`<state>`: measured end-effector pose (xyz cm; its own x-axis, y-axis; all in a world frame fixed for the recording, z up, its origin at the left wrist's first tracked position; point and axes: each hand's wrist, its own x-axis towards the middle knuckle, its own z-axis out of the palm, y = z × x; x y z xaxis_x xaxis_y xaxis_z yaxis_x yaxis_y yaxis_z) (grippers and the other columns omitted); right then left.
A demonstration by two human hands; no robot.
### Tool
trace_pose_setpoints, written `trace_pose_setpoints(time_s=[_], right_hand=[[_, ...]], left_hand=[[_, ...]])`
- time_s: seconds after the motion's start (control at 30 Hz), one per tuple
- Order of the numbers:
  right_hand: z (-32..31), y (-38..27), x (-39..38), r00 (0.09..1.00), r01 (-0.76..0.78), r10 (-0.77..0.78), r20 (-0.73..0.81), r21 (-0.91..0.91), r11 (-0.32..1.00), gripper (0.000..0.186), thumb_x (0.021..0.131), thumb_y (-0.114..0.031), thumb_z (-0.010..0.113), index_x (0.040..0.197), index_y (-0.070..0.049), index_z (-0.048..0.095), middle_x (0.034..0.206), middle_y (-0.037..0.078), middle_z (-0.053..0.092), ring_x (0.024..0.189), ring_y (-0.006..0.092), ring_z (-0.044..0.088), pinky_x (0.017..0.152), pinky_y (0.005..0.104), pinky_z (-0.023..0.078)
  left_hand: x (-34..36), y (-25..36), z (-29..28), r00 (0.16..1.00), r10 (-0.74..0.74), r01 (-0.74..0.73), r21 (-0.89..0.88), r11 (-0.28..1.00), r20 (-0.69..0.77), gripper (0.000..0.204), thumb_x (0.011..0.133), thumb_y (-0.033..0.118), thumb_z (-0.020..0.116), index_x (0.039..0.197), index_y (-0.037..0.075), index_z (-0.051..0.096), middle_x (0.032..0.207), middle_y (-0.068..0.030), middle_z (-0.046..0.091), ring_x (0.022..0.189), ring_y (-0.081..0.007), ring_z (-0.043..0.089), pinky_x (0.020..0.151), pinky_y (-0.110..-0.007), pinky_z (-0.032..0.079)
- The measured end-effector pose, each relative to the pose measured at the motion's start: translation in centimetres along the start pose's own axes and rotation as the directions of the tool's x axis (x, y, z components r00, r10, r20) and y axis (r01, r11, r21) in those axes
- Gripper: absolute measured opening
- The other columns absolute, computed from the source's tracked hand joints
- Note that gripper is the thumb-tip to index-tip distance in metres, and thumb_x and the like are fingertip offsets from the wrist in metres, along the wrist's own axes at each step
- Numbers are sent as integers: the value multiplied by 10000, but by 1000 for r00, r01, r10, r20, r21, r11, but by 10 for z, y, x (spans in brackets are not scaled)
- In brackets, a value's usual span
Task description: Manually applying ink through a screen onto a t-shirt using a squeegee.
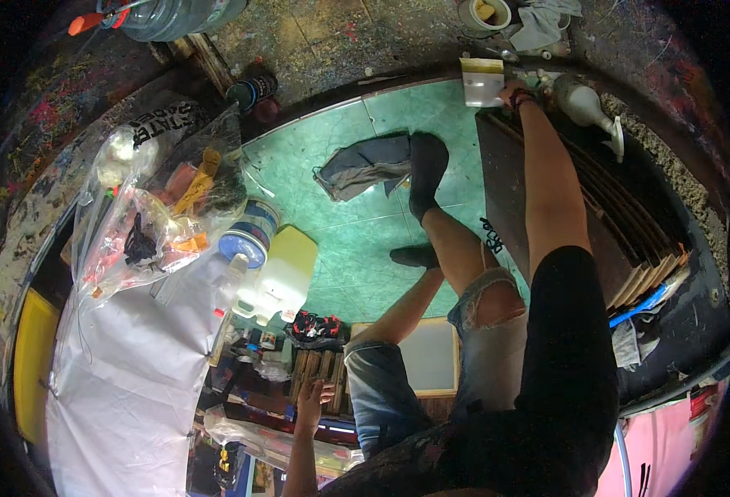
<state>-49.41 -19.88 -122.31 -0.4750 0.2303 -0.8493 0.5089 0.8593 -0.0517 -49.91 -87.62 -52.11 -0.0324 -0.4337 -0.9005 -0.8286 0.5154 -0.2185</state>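
At the far right my right hand (514,94), a dark band round its wrist, is closed at the right edge of a pale rectangular piece (482,88) with a yellowish-brown top band. The hand is small in view and its fingers are partly hidden. A white spray bottle (582,103) lies on its side just right of that hand. Low in the picture my left hand (313,398) is raised with its fingers apart, holding nothing, near a row of wooden frames (322,369).
Dark boards (563,199) lean in a stack under my right arm. A dark cloth (365,167) lies on the green tiles (348,240) beside my foot. On the left stand a yellowish jug (286,269), a blue-and-white tub (249,234) and clear plastic bags (145,240).
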Motion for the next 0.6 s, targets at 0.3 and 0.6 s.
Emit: trace_pose_setpoints(time_s=[0.3,0.6], right_hand=[[-33,4,9,855,-516,499,138,153,843,484,823,-412,716,1239,-167,682,1319,121,623,1231,357,587,1006,519,494],[-88,-18,-60,742,-609,669,-34,382,695,331,1008,-295,532,1158,-63,714,1162,196,700,1050,352,698,854,521,583]], left_hand=[[24,4,14,997,44,-44,8,999,64,347,1043,331,533,1192,17,547,1060,-137,710,878,-215,701,763,-328,541],[24,26,26,995,66,-62,-50,997,81,290,1050,273,513,1209,35,556,1044,-120,705,863,-183,697,755,-314,544]])
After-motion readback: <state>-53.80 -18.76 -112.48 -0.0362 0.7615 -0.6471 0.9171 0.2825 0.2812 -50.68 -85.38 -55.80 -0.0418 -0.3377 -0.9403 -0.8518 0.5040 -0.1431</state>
